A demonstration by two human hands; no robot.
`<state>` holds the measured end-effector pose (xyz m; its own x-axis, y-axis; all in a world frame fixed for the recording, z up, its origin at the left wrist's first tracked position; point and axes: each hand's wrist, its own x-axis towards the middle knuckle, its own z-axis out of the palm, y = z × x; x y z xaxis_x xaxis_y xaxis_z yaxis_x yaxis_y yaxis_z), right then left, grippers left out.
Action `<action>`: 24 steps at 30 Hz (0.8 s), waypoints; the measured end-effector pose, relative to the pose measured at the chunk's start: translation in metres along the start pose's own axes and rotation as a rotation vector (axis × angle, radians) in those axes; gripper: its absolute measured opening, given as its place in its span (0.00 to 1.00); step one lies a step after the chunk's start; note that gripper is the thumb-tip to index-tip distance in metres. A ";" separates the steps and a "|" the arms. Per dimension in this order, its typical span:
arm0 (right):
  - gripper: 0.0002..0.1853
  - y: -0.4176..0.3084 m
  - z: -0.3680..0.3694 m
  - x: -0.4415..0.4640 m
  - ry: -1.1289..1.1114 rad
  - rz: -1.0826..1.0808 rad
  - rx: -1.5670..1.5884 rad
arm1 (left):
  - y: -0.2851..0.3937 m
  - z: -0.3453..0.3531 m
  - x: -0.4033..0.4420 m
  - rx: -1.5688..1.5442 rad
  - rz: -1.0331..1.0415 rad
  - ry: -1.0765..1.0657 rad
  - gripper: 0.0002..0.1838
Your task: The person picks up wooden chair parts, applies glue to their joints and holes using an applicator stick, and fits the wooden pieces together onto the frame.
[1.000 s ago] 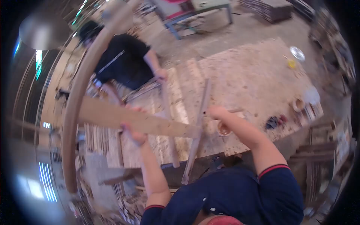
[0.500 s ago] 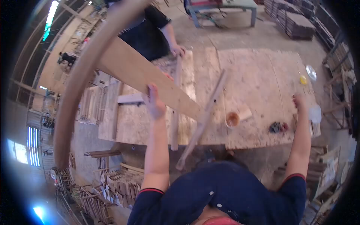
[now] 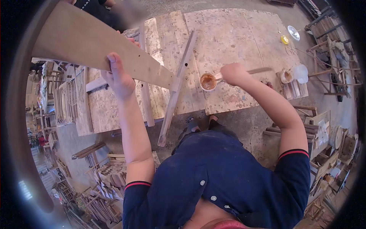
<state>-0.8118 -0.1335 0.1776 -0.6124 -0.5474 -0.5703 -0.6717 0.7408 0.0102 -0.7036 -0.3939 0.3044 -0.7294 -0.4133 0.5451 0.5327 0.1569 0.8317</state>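
Note:
My left hand [image 3: 120,80] grips the lower edge of a long, flat wooden board [image 3: 91,45], thumb on its face and the other fingers mostly hidden behind. The board's narrow end meets a wooden bar with a dark hole [image 3: 179,76]. At its wide end, a thick curved wooden rail [image 3: 23,87] runs down the left side. My right hand [image 3: 233,74] is closed around a thin stick-like tool [image 3: 259,70], beside a white cup of brown paste [image 3: 208,82]. The tool's near end is at the cup's rim; its exact tip is unclear.
Below lies a stained wooden worktable [image 3: 228,34]. A yellow item [image 3: 284,39], a clear lid [image 3: 293,33] and a translucent container [image 3: 300,73] stand at its right. Another person [image 3: 89,11] is across the table. Stacked wooden pieces [image 3: 114,171] stand on the floor at left.
My right hand has moved left from the table's right side to the cup, now with the stick-like tool in it. My view has shifted; the left hand still holds the board.

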 end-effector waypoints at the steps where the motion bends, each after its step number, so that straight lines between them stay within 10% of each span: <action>1: 0.12 -0.016 -0.006 0.003 -0.011 -0.038 -0.027 | 0.000 0.001 0.000 -0.006 0.008 0.009 0.37; 9: 0.16 -0.077 0.025 0.088 -0.216 -0.099 -0.531 | 0.001 -0.001 -0.003 0.040 0.024 0.004 0.35; 24: 0.15 -0.043 0.024 0.063 -0.018 0.013 -0.113 | 0.000 -0.004 -0.001 0.039 0.036 0.026 0.35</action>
<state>-0.8115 -0.1906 0.1210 -0.6144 -0.5298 -0.5846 -0.7069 0.6988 0.1097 -0.7015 -0.3968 0.3037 -0.6986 -0.4300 0.5719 0.5404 0.2067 0.8156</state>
